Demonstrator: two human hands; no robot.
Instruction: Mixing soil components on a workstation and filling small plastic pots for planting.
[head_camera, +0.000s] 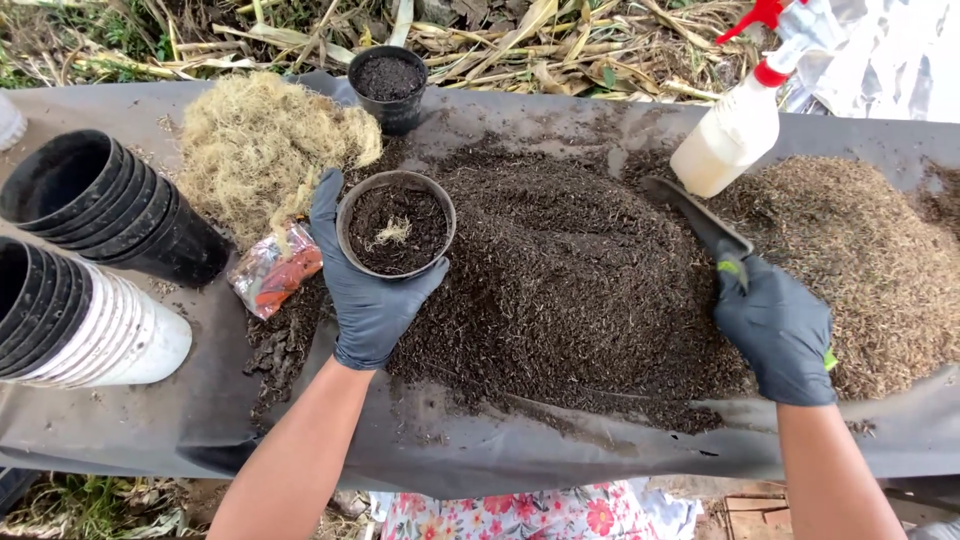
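Potting step – left hand (372, 290) clamped round small black pot (396, 224), part-filled; right hand (775, 328) closed on trowel (697, 218) over dark soil heap (560, 290) – next likely needs scoop tipped into pot

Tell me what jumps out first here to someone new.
The big dark soil heap fills the middle of the grey sheet. The gloved left hand holds a small soil-filled pot over its left edge; the right hand grips a trowel at its right. Pale moss and stacked black pots sit left.
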